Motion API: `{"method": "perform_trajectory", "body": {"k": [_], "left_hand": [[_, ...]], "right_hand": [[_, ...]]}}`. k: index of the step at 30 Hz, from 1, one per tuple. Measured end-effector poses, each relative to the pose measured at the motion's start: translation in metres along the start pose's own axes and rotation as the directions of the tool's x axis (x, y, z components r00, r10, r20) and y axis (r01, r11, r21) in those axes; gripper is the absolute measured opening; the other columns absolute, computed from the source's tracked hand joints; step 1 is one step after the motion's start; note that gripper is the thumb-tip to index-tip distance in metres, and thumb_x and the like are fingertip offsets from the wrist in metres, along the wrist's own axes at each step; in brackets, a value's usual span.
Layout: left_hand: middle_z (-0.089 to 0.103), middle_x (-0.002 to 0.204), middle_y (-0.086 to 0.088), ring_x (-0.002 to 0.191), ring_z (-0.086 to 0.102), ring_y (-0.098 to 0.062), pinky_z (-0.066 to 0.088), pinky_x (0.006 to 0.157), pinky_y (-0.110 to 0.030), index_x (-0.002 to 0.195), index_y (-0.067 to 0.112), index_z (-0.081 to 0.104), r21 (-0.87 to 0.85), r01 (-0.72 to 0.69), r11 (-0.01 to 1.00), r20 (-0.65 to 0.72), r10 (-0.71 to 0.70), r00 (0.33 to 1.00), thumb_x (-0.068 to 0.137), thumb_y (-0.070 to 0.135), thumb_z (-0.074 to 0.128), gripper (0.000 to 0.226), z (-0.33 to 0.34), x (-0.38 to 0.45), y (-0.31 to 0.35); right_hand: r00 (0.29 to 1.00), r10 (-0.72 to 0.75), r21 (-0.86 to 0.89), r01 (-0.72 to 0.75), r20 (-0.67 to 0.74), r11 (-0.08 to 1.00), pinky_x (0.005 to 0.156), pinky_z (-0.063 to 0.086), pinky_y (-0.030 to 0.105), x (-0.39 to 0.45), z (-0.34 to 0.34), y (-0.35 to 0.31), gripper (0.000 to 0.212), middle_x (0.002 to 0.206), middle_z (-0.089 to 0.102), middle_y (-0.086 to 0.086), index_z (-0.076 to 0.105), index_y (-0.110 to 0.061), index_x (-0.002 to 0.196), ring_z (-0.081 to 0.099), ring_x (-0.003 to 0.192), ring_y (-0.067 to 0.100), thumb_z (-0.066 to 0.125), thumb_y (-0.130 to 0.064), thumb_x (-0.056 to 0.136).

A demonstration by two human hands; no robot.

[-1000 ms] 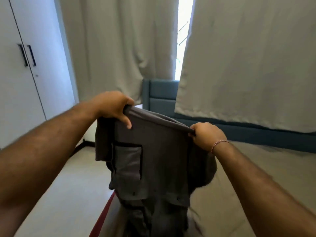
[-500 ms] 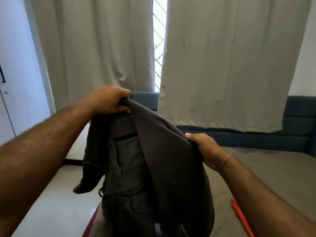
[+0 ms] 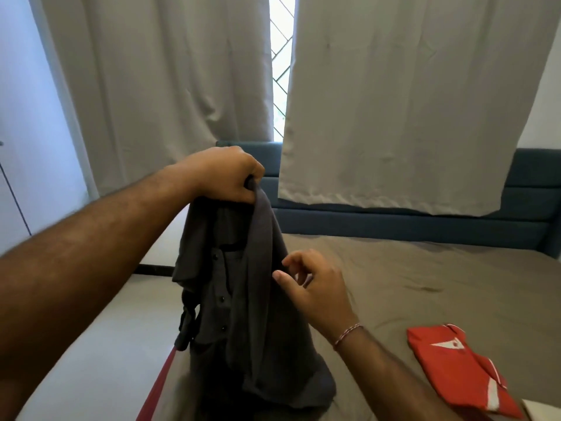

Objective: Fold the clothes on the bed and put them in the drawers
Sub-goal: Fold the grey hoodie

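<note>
Up at the top of the dark grey button shirt point(image 3: 243, 287), the left hand point(image 3: 224, 174) has its fingers curled tight round a bunched fold of the cloth, and the whole garment hangs down from that grip. Below those fingers the shirt falls in loose folds, its row of buttons and a chest pocket showing, and its lower end rests crumpled on the olive-brown sheet of the bed point(image 3: 425, 284).

Lower and to the right of that grip, the right hand point(image 3: 315, 287) hovers just beside the hanging edge of the shirt. Its fingers are spread and loosely bent, holding nothing; whether a fingertip touches the cloth cannot be told. A red and white thread bracelet point(image 3: 349, 332) sits on that wrist.

Further right of the right hand's fingers, well apart from them, a folded red shirt point(image 3: 455, 366) with white markings lies flat on the sheet. Beyond both hands stand the blue headboard point(image 3: 425, 220) and grey curtains point(image 3: 409, 101), parted on a narrow strip of window.
</note>
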State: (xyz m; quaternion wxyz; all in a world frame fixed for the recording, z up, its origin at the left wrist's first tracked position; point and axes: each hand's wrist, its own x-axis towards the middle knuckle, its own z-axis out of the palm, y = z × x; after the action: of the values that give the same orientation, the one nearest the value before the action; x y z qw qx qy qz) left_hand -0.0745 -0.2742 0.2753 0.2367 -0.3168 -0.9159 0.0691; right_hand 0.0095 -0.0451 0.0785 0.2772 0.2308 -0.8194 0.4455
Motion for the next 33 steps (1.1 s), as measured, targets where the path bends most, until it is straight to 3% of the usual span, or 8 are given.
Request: {"method": "perform_trajectory", "body": {"k": [8, 13, 16, 22, 24, 27, 31, 33], "left_hand": [[0.055, 0.057, 0.007, 0.055, 0.054, -0.011, 0.038, 0.052, -0.026, 0.06, 0.025, 0.054, 0.014, 0.04, 0.999, 0.027, -0.04, 0.999, 0.067, 0.063, 0.046, 0.039, 0.007, -0.005, 0.01], [0.054, 0.053, 0.005, 0.052, 0.054, -0.012, 0.038, 0.051, -0.026, 0.059, 0.022, 0.057, -0.02, 0.037, 0.999, 0.088, -0.035, 0.996, 0.068, 0.069, 0.047, 0.048, 0.006, -0.007, 0.007], [0.051, 0.05, 0.006, 0.051, 0.053, -0.011, 0.033, 0.049, -0.025, 0.056, 0.023, 0.054, -0.043, 0.062, 0.997, 0.108, -0.057, 0.992, 0.075, 0.069, 0.063, 0.05, 0.012, -0.012, -0.006], [0.052, 0.052, 0.0, 0.049, 0.05, -0.016, 0.039, 0.048, -0.03, 0.057, 0.019, 0.055, -0.107, 0.05, 0.993, 0.141, -0.035, 0.989, 0.069, 0.079, 0.056, 0.061, 0.026, -0.011, -0.004], [0.053, 0.052, 0.0, 0.049, 0.051, -0.017, 0.041, 0.049, -0.031, 0.058, 0.019, 0.056, -0.103, 0.046, 0.994, 0.159, -0.029, 0.987, 0.068, 0.081, 0.056, 0.063, 0.026, -0.013, -0.004], [0.056, 0.056, 0.003, 0.055, 0.054, -0.016, 0.043, 0.052, -0.032, 0.061, 0.023, 0.056, -0.111, 0.015, 0.994, 0.196, 0.007, 0.981, 0.071, 0.075, 0.068, 0.055, 0.027, -0.014, -0.004], [0.059, 0.065, 0.008, 0.062, 0.056, -0.013, 0.04, 0.056, -0.029, 0.068, 0.027, 0.054, -0.136, 0.008, 0.991, 0.22, 0.022, 0.975, 0.072, 0.049, 0.089, 0.041, 0.026, -0.02, -0.017], [0.059, 0.068, 0.008, 0.064, 0.055, -0.011, 0.039, 0.058, -0.031, 0.071, 0.026, 0.052, -0.129, 0.054, 0.99, 0.235, -0.022, 0.972, 0.071, 0.041, 0.092, 0.042, 0.031, -0.025, -0.025]], "right_hand": [[0.959, -0.186, -0.063, 0.177, -0.213, 0.982, 0.085, 0.043, 0.013, -0.006, 0.037, -0.017, 0.037, 0.11, 0.053, -0.014, 0.054, -0.029, 0.111, 0.053, 0.1, 0.006, 0.079, -0.033, 0.083], [0.921, 0.349, 0.401, -0.258, -0.173, 0.879, 0.073, 0.057, 0.032, 0.006, 0.025, 0.002, 0.03, 0.085, 0.067, -0.005, 0.05, -0.029, 0.098, 0.067, 0.077, 0.01, 0.069, -0.005, 0.093], [0.894, 0.445, 0.597, -0.332, -0.048, 0.731, 0.082, 0.055, 0.054, 0.011, 0.009, 0.016, 0.012, 0.089, 0.061, 0.009, 0.052, -0.014, 0.099, 0.059, 0.081, 0.025, 0.055, -0.003, 0.102], [0.987, 0.142, 0.158, -0.128, -0.079, 0.979, 0.066, 0.052, 0.026, 0.012, 0.003, 0.005, 0.013, 0.077, 0.063, -0.008, 0.063, -0.024, 0.08, 0.061, 0.075, 0.012, 0.068, -0.02, 0.092], [0.994, 0.065, -0.078, -0.073, -0.093, 0.994, 0.063, 0.044, 0.018, 0.01, 0.006, 0.007, 0.023, 0.078, 0.057, -0.011, 0.057, -0.026, 0.081, 0.056, 0.074, 0.008, 0.077, -0.039, 0.083], [0.997, 0.069, -0.274, -0.077, -0.039, 0.959, 0.067, 0.04, 0.018, 0.014, 0.006, 0.005, 0.02, 0.086, 0.055, -0.012, 0.059, -0.026, 0.082, 0.052, 0.077, 0.003, 0.079, -0.03, 0.084], [0.887, 0.411, 0.332, -0.46, 0.209, 0.824, 0.082, 0.054, 0.032, 0.023, -0.007, -0.004, 0.014, 0.081, 0.064, 0.001, 0.074, -0.016, 0.074, 0.06, 0.077, 0.015, 0.086, -0.014, 0.08], [0.863, 0.456, 0.334, -0.505, 0.219, 0.796, 0.079, 0.059, 0.043, 0.027, -0.013, -0.003, 0.009, 0.07, 0.066, 0.003, 0.075, -0.014, 0.079, 0.063, 0.071, 0.02, 0.081, -0.013, 0.086]]}}
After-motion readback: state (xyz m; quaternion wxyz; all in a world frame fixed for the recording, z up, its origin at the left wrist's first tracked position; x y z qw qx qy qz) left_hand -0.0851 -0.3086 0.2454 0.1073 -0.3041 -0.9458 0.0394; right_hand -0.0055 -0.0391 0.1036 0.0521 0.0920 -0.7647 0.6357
